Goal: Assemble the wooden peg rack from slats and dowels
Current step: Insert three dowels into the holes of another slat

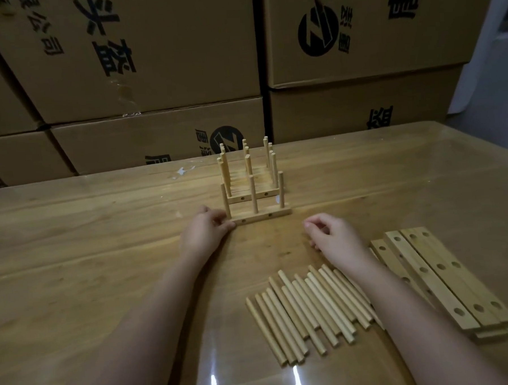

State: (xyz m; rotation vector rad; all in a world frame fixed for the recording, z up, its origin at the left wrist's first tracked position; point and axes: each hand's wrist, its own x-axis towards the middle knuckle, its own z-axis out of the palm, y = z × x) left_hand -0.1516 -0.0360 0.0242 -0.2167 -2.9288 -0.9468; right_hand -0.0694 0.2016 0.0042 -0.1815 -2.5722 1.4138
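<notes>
Several pegged slats stand in a row on the wooden table, each with three upright dowels. The nearest pegged slat point(263, 216) lies across the table's middle. My left hand point(203, 231) touches its left end with the fingertips. My right hand point(333, 236) hovers to the right of it, fingers loosely curled, holding nothing. A pile of loose dowels point(309, 310) lies near the front, partly under my right forearm. A stack of drilled slats point(439, 279) lies at the right.
Stacked cardboard boxes point(152, 65) with black print form a wall behind the table's far edge. The glossy table point(73, 246) stretches left of my arms. A small scrap of clear tape point(184, 171) lies near the far edge.
</notes>
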